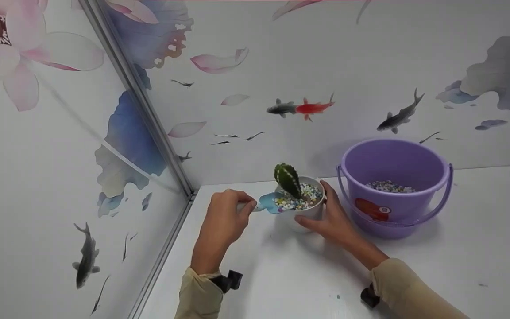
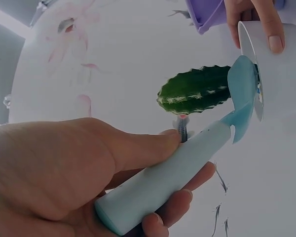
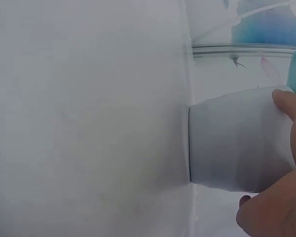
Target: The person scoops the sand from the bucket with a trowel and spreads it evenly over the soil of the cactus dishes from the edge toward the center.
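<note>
A green cactus stands in a white pot on the table, leaning left in the head view. Multicoloured pebbles surround its base. My left hand grips the pale handle of a small trowel, fingers wrapped under it and thumb on top. The trowel's blue blade lies over the pot's left rim, against the pebbles. My right hand holds the pot from the right, thumb on the near side and fingers round the far side. In the right wrist view the pot's base sits on the table.
Just right of the pot stands a purple bucket with its handle hanging down in front and pebbles at the bottom. Behind the white table rises a wall printed with fish and petals. A metal strip edges the left panel.
</note>
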The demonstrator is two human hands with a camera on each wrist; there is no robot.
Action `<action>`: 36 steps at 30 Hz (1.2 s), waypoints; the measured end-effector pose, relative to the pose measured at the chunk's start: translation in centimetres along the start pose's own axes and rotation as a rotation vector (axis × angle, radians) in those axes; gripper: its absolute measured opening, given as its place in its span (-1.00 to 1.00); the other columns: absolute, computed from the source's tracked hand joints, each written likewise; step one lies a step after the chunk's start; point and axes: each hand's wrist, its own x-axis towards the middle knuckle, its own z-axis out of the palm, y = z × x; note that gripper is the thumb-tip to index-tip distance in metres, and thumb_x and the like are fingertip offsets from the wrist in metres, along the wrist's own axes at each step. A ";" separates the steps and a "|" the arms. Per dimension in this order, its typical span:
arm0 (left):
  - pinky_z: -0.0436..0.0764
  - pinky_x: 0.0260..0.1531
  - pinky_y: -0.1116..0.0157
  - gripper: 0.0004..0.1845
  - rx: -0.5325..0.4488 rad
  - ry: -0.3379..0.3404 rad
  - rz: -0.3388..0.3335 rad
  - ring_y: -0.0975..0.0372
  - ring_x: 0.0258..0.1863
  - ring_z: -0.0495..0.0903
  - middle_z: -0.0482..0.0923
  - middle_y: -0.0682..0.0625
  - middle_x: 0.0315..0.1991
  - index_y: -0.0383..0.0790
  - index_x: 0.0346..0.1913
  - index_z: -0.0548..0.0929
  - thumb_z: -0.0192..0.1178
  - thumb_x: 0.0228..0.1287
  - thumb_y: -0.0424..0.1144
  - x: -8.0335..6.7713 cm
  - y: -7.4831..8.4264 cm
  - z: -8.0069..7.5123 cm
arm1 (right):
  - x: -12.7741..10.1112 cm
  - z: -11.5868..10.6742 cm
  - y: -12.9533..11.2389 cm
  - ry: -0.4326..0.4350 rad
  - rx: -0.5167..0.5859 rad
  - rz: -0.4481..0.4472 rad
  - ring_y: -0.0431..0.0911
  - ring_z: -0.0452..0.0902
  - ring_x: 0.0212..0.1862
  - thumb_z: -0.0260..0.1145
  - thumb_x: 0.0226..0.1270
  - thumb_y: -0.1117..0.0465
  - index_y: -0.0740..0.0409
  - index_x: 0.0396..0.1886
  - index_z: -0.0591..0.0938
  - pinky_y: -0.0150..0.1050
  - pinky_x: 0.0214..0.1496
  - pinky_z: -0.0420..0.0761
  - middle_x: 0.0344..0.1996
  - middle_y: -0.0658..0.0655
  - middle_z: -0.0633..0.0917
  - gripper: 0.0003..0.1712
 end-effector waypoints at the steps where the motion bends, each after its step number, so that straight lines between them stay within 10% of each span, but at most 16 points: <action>1: 0.78 0.12 0.04 -0.81 -0.003 -0.005 -0.009 0.04 0.08 0.78 0.84 -0.15 0.02 -0.29 0.01 0.87 0.34 0.54 -0.29 0.0 0.1 0.0 | 0.0 -0.1 0.0 -0.008 0.005 0.000 0.24 0.12 0.72 0.74 0.14 -0.09 0.17 0.78 -0.07 0.26 0.73 0.19 0.71 0.31 0.17 0.49; 36: 0.78 0.09 0.06 -0.79 -0.039 -0.061 0.002 0.06 0.09 0.76 0.84 -0.13 0.01 -0.27 -0.01 0.88 0.32 0.57 -0.22 0.4 1.2 1.1 | 0.1 -0.6 0.4 -0.022 0.063 -0.084 0.22 0.26 0.66 0.77 0.13 0.05 0.24 0.75 0.03 0.28 0.69 0.27 0.65 0.30 0.31 0.42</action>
